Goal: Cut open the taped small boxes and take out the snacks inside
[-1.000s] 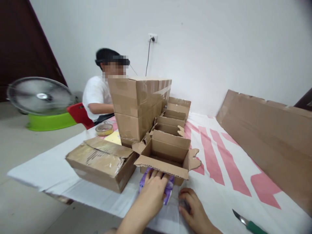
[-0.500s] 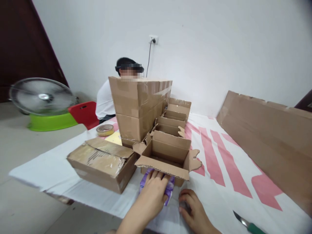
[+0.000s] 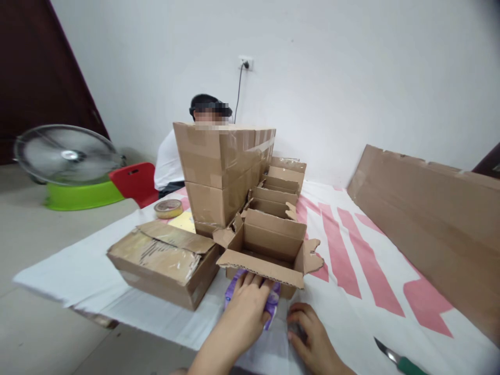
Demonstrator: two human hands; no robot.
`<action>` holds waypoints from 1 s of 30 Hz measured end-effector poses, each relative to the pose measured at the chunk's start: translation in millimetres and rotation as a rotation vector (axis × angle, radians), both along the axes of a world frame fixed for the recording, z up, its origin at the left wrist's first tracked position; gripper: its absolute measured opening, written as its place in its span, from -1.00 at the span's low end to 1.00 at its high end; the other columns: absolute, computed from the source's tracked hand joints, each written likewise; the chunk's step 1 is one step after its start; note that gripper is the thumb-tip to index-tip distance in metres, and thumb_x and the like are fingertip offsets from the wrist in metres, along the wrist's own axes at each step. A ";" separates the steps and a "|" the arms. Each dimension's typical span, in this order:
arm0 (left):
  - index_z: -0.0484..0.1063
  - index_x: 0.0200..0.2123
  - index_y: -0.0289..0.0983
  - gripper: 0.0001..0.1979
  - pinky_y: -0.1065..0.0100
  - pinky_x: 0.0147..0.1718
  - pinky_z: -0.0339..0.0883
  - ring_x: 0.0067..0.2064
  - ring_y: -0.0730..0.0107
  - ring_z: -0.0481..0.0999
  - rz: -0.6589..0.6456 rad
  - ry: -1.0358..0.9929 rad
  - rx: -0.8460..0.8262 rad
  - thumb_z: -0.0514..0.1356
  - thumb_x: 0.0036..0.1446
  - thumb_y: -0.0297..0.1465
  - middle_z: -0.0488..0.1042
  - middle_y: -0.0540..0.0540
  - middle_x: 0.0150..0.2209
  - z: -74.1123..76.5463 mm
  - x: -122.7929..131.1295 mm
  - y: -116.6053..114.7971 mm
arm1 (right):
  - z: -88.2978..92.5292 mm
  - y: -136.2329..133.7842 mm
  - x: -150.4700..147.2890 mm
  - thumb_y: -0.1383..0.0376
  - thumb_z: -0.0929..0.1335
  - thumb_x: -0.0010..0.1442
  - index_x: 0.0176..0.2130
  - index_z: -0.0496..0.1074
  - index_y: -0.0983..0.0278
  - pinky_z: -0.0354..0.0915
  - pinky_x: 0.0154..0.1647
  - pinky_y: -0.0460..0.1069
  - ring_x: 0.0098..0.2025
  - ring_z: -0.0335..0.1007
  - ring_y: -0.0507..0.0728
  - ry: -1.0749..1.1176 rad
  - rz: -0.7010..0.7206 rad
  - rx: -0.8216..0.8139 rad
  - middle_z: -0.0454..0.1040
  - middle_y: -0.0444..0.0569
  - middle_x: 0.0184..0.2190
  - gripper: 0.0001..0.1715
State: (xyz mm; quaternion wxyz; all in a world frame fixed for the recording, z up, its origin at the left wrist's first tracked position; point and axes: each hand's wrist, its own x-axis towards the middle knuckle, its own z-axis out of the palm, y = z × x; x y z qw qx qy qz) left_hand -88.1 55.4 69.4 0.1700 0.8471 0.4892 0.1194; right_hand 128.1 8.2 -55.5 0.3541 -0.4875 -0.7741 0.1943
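Head view: the left hand [image 3: 245, 308] reaches forward, its fingers [image 3: 253, 281] cupped over a glossy purple packet [image 3: 272, 303] on the bench [image 3: 351, 317], against the open corrugated box [image 3: 267, 249]. The right hand [image 3: 312, 338] is curled beside it; whether it grips anything I cannot tell. A green-handled knife [image 3: 398, 360] lies to the right.

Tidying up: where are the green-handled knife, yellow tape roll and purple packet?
Green-handled knife [image 3: 408, 367], head view, handle.
Yellow tape roll [image 3: 167, 212], head view, front side.
Purple packet [image 3: 272, 301], head view, right corner.
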 end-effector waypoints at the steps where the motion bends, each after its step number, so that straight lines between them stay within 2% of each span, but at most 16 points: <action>1: 0.35 0.09 -0.16 -0.45 -0.02 0.22 -0.05 0.19 -0.01 0.23 0.001 0.000 0.001 0.15 -0.05 -0.48 0.37 -0.15 0.12 0.1 0.0 0.0 | -0.2 -0.1 0.2 0.31 0.29 0.20 -0.15 0.39 0.20 0.35 0.03 0.15 0.01 0.35 0.22 0.002 0.002 0.000 0.39 0.09 -0.07 -0.82; 30: 0.36 0.07 -0.18 -0.47 0.01 0.20 -0.03 0.18 0.02 0.24 0.000 -0.007 0.053 0.16 -0.03 -0.49 0.37 -0.13 0.10 -4.4 -0.4 -0.3 | -6.0 1.2 1.9 0.34 0.29 0.21 -0.16 0.37 0.20 0.31 0.04 0.13 0.02 0.32 0.20 0.010 0.019 -0.013 0.35 0.08 -0.06 -0.84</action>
